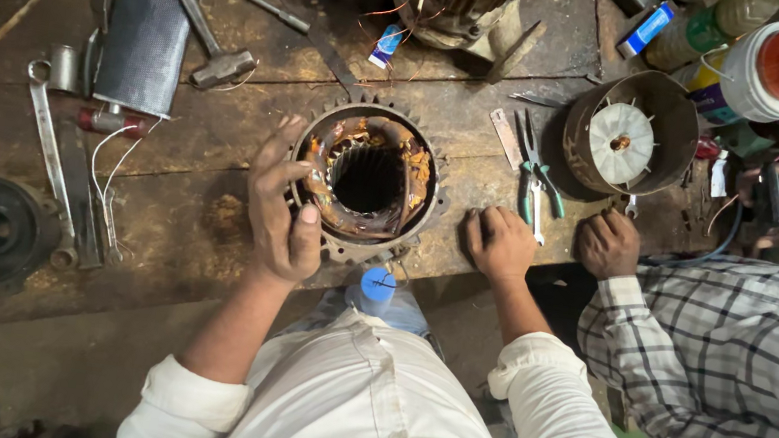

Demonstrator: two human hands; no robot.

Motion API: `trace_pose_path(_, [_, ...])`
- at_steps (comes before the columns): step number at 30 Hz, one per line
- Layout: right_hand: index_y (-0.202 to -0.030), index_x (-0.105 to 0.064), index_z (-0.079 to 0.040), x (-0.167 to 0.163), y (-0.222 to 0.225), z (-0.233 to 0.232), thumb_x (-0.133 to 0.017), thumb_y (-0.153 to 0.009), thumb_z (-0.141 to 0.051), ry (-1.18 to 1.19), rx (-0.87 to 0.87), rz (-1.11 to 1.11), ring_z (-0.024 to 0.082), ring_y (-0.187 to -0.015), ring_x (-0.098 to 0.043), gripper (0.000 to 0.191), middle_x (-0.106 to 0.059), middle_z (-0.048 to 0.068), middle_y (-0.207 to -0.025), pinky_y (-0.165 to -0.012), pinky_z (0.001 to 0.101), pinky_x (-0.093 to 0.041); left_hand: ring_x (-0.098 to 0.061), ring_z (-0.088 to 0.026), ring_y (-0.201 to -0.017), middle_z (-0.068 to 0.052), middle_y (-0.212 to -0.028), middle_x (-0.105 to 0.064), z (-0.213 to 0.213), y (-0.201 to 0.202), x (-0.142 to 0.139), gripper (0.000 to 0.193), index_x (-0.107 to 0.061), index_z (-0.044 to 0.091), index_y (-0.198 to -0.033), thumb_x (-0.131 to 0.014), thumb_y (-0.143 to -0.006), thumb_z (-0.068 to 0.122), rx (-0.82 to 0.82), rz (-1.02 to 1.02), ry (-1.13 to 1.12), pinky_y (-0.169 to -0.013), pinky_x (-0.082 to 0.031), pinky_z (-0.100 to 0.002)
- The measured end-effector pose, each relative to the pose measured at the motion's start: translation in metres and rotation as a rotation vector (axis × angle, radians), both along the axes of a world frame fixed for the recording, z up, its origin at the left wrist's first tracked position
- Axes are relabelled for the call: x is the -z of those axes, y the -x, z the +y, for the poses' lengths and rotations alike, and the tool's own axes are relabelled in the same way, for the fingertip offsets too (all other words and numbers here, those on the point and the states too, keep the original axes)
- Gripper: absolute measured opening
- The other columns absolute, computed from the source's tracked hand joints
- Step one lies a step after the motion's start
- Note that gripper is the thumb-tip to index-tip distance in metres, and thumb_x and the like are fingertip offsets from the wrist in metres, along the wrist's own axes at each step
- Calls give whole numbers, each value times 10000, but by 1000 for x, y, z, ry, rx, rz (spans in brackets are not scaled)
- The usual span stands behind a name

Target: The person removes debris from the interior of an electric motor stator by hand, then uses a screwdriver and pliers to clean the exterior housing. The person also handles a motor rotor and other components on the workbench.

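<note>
My left hand point(284, 206) grips the near-left rim of the motor stator point(367, 182), fingers point(270, 160) curled over its edge, thumb up against the housing. The stator sits upright on the wooden workbench point(192, 215), copper windings around its open bore. My right hand point(499, 243) rests as a loose fist on the bench, just right of the stator, holding nothing. Green-handled pliers point(536, 173) lie just beyond its knuckles. Further right, a co-worker's hand point(608, 244) rests near a fan cover point(630, 132).
</note>
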State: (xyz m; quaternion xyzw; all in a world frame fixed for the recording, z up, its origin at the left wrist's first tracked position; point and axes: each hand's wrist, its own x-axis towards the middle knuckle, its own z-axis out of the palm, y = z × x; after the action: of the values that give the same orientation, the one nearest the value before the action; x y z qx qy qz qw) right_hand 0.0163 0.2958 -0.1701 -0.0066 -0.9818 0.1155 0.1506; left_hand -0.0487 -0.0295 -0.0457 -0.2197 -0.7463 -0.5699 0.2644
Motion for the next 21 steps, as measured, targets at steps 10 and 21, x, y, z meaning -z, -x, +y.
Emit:
trace_pose_path(10, [-815,-642,-123,-1,-1,-1,-723,-923,-290,17,0,32,316,-753,-642,215,-630,67,-798,-637,442,-497,-465,-425,-1477,-207,-1494,-533,1,-3,-4,428,-480,42,-1317,-389,-1098,398,-16,-51,20,-1260,-318,-535])
trace_pose_path(21, [-802,-641,-117,-1,0,-2,-717,-914,-297,23,10,8,331,-756,-643,226,-630,79,-795,-644,455,-496,-470,-421,-1467,-215,-1481,-538,0,-2,-4,412,-480,41,-1322,-387,-1105,379,-8,-27,25,-1262,-317,-539])
